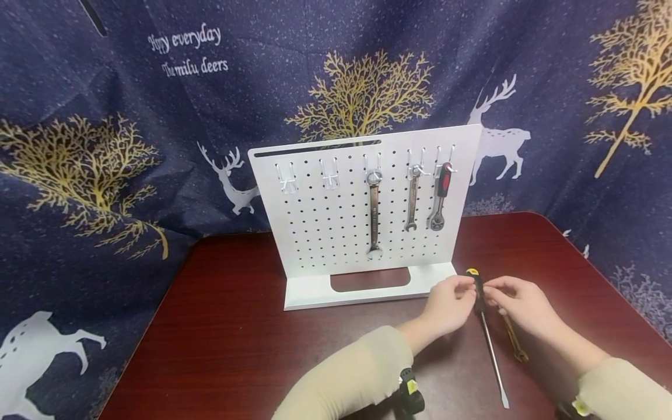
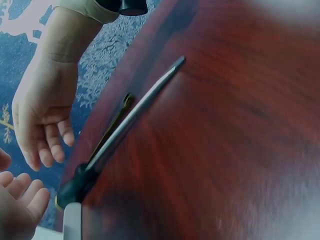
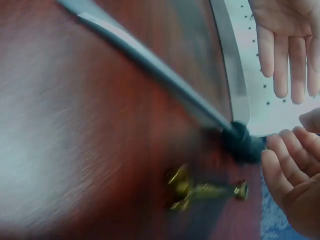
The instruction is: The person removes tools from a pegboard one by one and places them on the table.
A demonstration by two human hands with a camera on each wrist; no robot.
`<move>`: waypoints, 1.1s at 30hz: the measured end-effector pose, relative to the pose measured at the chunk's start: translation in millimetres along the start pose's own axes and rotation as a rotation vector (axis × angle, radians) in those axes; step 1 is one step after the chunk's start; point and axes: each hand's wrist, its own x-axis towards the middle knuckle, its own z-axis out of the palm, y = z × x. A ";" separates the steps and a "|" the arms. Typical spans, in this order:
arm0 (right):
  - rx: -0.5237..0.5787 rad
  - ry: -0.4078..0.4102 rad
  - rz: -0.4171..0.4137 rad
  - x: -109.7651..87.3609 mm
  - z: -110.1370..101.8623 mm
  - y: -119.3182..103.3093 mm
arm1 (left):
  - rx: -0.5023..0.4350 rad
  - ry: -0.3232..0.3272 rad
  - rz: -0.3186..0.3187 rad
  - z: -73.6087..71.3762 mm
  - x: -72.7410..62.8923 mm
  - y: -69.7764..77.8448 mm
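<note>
A flat-tipped screwdriver (image 1: 492, 357) with a black and yellow handle lies on the table, its tip toward me. My left hand (image 1: 450, 300) is beside the handle on one side, my right hand (image 1: 521, 302) on the other. In the wrist views, the left hand (image 2: 22, 207) and the right hand (image 3: 295, 187) hover above the table, fingers loosely bent, with nothing gripped. A small brass-coloured wrench (image 1: 513, 338) lies partly under my right hand; it shows fully in the right wrist view, a wrench (image 3: 205, 191) apart from the fingers.
Behind the hands stands a white pegboard (image 1: 310, 296) on its base. From its hooks hang a long combination wrench (image 1: 374, 216), a shorter one (image 1: 412, 201) and a ratchet (image 1: 443, 181) with a red-black handle. Two more hooks (image 1: 331, 175) are at the left. A patterned cloth hangs behind the table.
</note>
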 end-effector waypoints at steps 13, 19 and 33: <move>-0.022 0.033 -0.147 39.5 27.7 -36.7 | 0.034 0.094 0.087 -54.3 14.7 -12.5; 0.030 0.000 -0.190 57.9 40.4 -51.5 | 0.048 0.168 0.135 -80.4 20.1 -15.9; 0.145 -0.031 -0.227 87.7 58.0 -82.6 | 0.125 0.443 0.338 -130.9 21.6 -15.6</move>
